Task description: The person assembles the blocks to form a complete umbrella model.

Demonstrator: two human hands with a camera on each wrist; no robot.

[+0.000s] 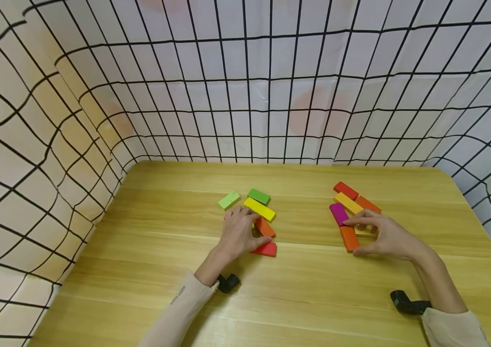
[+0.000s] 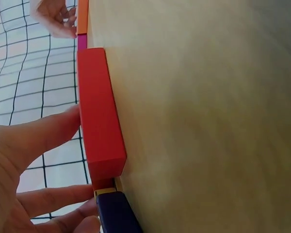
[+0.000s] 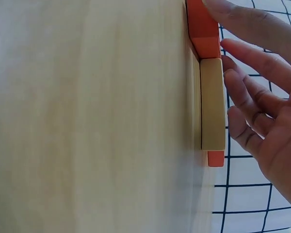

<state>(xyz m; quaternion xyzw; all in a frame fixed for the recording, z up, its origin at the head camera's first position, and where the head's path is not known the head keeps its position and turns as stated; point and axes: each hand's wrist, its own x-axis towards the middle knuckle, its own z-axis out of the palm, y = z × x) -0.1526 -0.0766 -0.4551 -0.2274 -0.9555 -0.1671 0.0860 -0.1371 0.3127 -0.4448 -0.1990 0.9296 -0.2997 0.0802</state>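
Observation:
In the head view my left hand [image 1: 237, 233] bends over a loose group of blocks, its thumb and a finger at opposite ends of an orange block [image 1: 265, 227]. A red block [image 1: 266, 249] lies beside that thumb; in the left wrist view a dark blue block [image 2: 117, 213] sits by the other fingers. My right hand [image 1: 386, 237] pinches another orange block [image 1: 350, 239] lengthwise, thumb at its near end. This block meets a purple block [image 1: 338, 214]. A pale yellow block [image 3: 212, 104] lies close to the right fingers. The left palm hides part of its group.
Past the left hand lie a yellow block [image 1: 259, 209], a green block [image 1: 258, 196] and a light green block [image 1: 229, 200]. Beyond the right hand are a red block [image 1: 346, 190], an amber block [image 1: 348, 203] and an orange block [image 1: 368, 205]. Grid-patterned cloth [image 1: 267, 96] encloses the wooden table [image 1: 306, 299].

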